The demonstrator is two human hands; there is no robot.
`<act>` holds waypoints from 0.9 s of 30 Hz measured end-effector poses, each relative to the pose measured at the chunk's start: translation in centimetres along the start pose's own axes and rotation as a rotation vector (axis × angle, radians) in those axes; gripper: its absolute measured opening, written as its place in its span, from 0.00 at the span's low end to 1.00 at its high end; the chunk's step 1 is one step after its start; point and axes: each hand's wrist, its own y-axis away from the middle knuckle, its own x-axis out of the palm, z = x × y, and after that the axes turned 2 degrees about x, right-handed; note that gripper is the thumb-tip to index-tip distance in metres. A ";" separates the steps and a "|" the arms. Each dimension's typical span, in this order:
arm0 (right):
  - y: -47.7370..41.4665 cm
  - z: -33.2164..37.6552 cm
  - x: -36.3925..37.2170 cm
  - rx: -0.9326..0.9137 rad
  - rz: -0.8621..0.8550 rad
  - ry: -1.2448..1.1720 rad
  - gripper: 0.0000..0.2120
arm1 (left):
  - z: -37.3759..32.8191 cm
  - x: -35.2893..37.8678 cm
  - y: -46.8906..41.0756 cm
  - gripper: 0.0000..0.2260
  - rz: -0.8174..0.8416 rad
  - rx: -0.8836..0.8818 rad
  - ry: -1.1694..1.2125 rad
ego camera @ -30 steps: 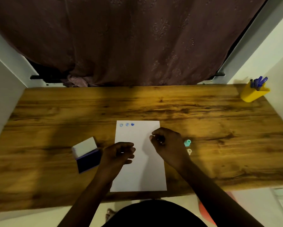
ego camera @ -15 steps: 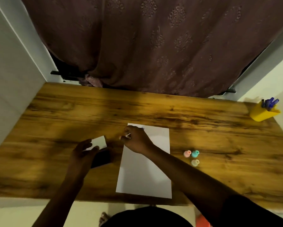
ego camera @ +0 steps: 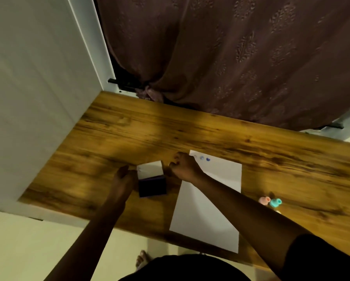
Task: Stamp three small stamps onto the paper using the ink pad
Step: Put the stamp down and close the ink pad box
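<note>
Head view: ink pad (ego camera: 152,186) lies open, white lid (ego camera: 149,168) pointing away.

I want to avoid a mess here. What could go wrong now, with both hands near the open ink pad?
The right hand reaches across the paper; its forearm could smear the blue prints, if still wet. The left hand beside the ink pad might brush its dark, probably inked surface.

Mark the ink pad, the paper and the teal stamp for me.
ink pad (ego camera: 152,186), head view, on its dark base below the raised white lid.
paper (ego camera: 205,216), head view, on the bare white middle.
teal stamp (ego camera: 275,202), head view, on its body.
</note>
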 end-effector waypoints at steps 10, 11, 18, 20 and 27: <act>0.0 0.9 2.1 0.040 0.080 -0.092 0.11 | 0.3 0.4 -0.7 0.09 0.031 -0.059 -0.027; -0.1 0.9 2.1 0.036 0.087 -0.096 0.12 | 0.2 0.5 -0.7 0.12 0.042 -0.058 -0.036; 0.3 0.9 2.3 0.048 0.148 -0.220 0.17 | 0.5 0.0 -1.0 0.09 0.075 -0.046 -0.041; 0.7 0.9 2.4 0.042 0.163 -0.253 0.18 | 0.4 -0.3 -0.9 0.09 0.092 -0.013 -0.038; 1.9 0.7 2.1 0.001 0.143 -0.259 0.18 | 0.4 -0.6 -0.2 0.13 0.093 -0.071 -0.010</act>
